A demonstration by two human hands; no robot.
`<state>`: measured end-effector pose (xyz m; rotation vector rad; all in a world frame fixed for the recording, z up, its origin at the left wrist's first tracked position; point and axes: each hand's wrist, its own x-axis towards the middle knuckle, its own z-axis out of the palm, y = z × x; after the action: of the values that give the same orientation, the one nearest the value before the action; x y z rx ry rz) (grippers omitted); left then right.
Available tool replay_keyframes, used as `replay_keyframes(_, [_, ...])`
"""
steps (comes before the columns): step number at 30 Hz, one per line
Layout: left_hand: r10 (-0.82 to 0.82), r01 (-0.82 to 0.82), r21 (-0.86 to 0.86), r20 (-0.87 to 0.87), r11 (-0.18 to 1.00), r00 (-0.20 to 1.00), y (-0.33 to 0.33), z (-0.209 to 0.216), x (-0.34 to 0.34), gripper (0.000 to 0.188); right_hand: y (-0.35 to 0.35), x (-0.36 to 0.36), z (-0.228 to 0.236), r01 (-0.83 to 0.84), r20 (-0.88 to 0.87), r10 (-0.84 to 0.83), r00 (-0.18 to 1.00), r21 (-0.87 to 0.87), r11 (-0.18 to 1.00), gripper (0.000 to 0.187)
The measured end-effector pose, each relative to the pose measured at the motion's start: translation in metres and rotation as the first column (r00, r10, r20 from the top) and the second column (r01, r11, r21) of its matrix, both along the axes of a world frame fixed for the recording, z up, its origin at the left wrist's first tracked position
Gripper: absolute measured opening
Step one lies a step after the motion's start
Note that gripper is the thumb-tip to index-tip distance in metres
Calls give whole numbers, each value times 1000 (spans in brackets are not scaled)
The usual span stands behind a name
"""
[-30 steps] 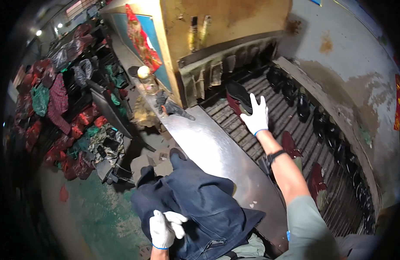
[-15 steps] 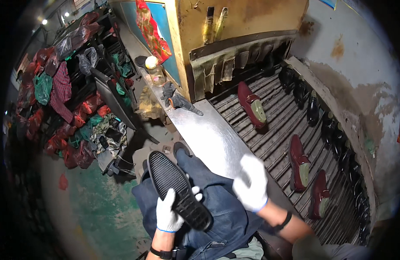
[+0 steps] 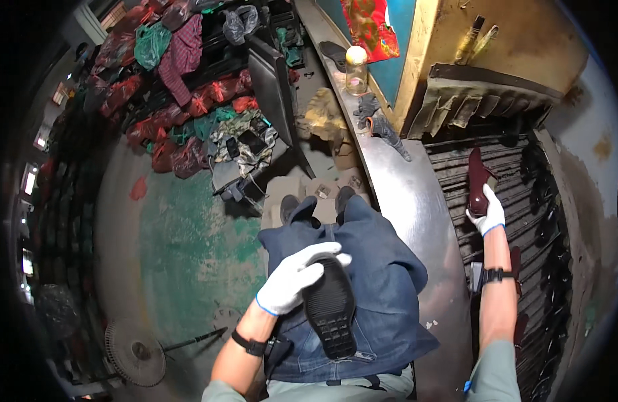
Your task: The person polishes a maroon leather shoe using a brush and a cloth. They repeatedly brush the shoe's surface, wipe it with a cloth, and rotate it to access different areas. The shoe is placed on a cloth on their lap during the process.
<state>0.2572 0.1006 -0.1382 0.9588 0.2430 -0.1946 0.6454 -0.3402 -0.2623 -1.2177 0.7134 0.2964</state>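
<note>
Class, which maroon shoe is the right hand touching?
The farthest maroon shoe, its near end in the right hand; the others show beside the right forearm, nearer the person.

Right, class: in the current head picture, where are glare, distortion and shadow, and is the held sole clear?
Head view: bright glare on the metal ledge; head view: the concrete curb curves near the right rim; head view: dark shoes along it sink into shadow; head view: the black sole looks fairly sharp.
</note>
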Motion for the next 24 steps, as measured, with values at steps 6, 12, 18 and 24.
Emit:
replay_keyframes(6, [-29,52,-321,76,946,997,-19,-14,1,78,67,-216,93,-219,287,7,958,714,665,78])
replay_keyframes(12, [9,26,-407,83,913,997,-29,-14,3,76,108,-304,127,-494,363,344,866,508,705,74])
replay_keyframes(18, [130,6,-384,325,923,937,5,31,25,72,145,-372,181,-575,488,603,631,-228,786,112])
replay_keyframes(24, [127,-37,-328,260,944,957,-2,19,7,69,157,-401,176,-488,467,804,367,-640,594,115])
